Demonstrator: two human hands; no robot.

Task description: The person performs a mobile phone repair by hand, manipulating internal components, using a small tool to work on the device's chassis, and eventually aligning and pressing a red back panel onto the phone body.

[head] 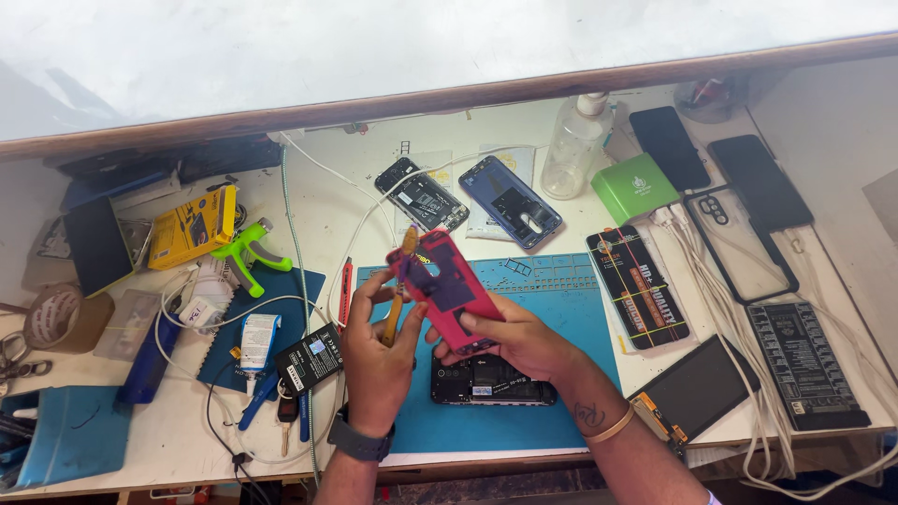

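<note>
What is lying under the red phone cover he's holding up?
An opened black phone lies on the blue mat beneath the red back cover. The right hand hides its upper edge.

— How do the arms come in?

— Both rise from the bottom edge, forearms bare and angled toward each other, so the two hands meet in the middle. The left forearm runs nearly straight up and wears a dark watch at the wrist; the right slants in from the lower right, with a thin band around it and a small dark mark on the skin just above.

— And the left hand (374, 351)?

— Raised, back toward the camera, fingers curled, thumb and forefinger pinched together at the top.

— The right hand (519, 341)?

— Just beside it, lower and flatter, palm turned inward, thumb lying across the top and fingers wrapped beneath in a closed grip.
</note>
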